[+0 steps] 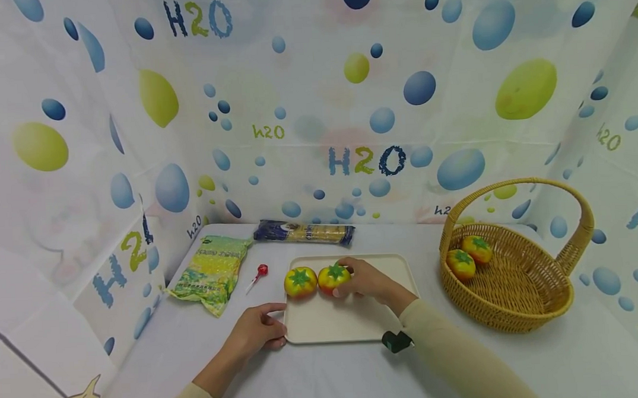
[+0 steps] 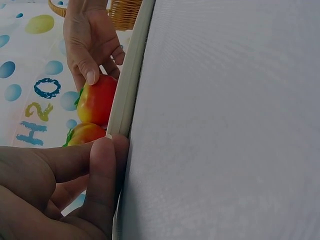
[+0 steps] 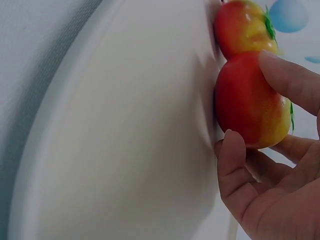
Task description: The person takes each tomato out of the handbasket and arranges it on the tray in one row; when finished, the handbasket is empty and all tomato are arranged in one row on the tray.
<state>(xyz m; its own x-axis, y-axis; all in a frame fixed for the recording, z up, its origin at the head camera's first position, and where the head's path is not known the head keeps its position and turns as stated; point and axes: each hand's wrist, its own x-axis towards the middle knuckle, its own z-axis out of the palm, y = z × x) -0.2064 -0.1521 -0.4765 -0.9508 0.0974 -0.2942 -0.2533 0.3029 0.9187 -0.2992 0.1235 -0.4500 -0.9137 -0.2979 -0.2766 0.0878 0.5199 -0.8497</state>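
A cream tray (image 1: 351,322) lies on the table. My left hand (image 1: 256,330) holds its left edge, with thumb and fingers at the rim (image 2: 131,75) in the left wrist view. My right hand (image 1: 366,280) grips a red-and-yellow persimmon (image 1: 330,277) with a green leafy top, at the tray's far side. In the right wrist view, fingers and thumb curve round this persimmon (image 3: 250,100), its underside close to the tray; whether it touches is unclear. A second persimmon (image 1: 300,282) sits beside it on the left, in the tray's far left corner.
On the right stands a wicker basket (image 1: 536,278) with a tall handle; two persimmons (image 1: 468,258) lie inside at its left. Behind the tray is a long blue-ended pasta packet (image 1: 304,233). To the left are a red lollipop (image 1: 261,271) and a green-yellow bag (image 1: 212,272).
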